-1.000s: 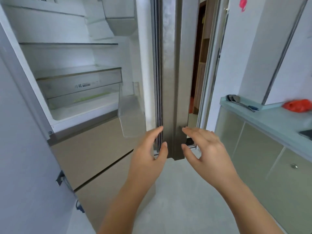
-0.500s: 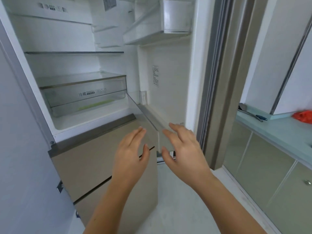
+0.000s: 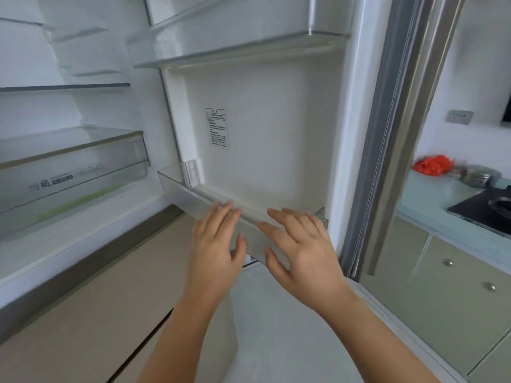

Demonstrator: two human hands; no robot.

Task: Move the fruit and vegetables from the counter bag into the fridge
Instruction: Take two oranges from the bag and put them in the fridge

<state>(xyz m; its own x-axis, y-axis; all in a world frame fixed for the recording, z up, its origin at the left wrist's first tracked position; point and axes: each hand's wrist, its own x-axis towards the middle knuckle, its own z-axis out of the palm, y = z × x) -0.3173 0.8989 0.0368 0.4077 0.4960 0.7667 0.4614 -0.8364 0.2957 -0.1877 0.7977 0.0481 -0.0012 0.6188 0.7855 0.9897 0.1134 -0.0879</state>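
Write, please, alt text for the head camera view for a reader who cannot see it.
The left hand and right hand, fingers spread and holding nothing, reach at the clear lower bin of the open fridge door. A clear drawer sits inside the fridge at left; a red bag lies on the pale green counter at right.

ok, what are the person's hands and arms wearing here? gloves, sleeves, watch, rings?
Nothing worn that shows. The left hand and right hand are bare, with no gloves and no rings on the fingers in view. The forearms are bare down to the bottom edge of the frame: no sleeves, watch, bracelet or markings. Anything above the elbows is out of view.
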